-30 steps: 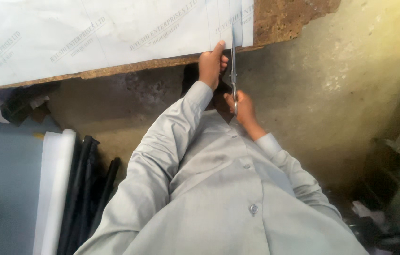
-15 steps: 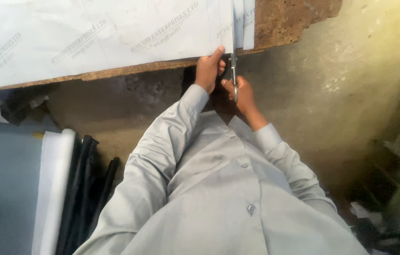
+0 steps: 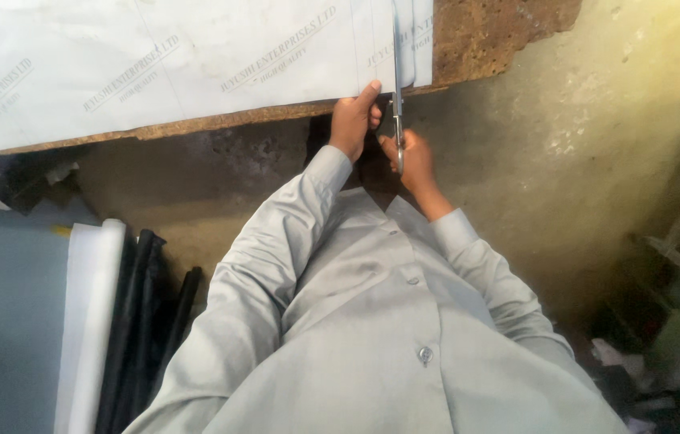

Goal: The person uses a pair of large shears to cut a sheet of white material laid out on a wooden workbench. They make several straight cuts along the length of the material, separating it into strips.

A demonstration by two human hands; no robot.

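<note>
Printed white sheet [image 3: 179,68]: large, flat, rectangular, with faint grey diagonal lettering repeated across its surface. It extends leftward and upward from the left hand [image 3: 354,120], which pinches its near edge. No other packages, signs or screens visible.

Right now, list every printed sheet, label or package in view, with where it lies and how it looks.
Printed sheet: flat on the brown worktable at top, white, with faint grey slanted print repeated across it.
Left hand pins its near edge; right hand works scissors into it.
No other labels, packages or screens show.
</note>
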